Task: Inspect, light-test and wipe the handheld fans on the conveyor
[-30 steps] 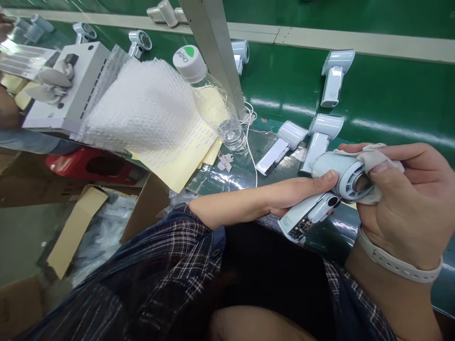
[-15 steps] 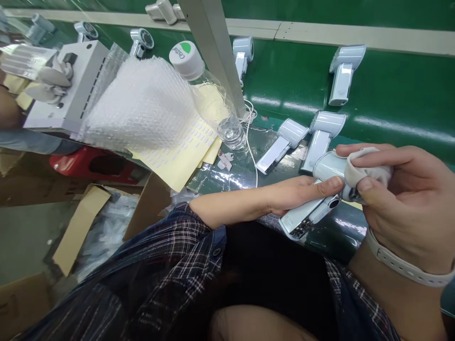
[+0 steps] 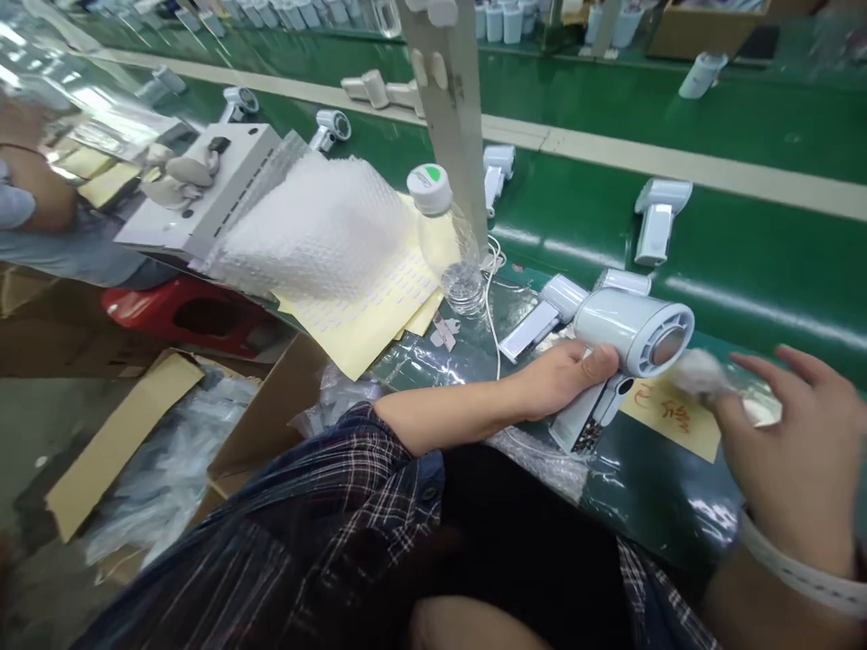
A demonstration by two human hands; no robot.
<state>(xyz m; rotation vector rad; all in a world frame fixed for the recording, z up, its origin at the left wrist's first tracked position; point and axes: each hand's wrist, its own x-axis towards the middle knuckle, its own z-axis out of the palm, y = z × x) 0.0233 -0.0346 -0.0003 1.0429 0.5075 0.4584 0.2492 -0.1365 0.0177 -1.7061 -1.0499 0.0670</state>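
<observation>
At the near right, the right hand (image 3: 799, 442) is blurred, with its fingers spread apart. A whitish cloth (image 3: 701, 370) is just beside its thumb; I cannot tell if they touch. Under this cloth lies a yellow paper (image 3: 684, 429) with red marks. To the left of it, the left hand (image 3: 565, 375) is closed around the pale blue device (image 3: 613, 329), with the thumb pressed at the neck. The device is tilted above the table, its round end facing right, and a circuit board (image 3: 588, 435) shows at the handle. Just beyond, a similar device (image 3: 542, 318) lies on the table. Farther left stands a clear bottle (image 3: 452, 248), beside bubble wrap (image 3: 325, 221). At the far right, another device (image 3: 657, 226) rests on the green surface (image 3: 751, 235).
</observation>
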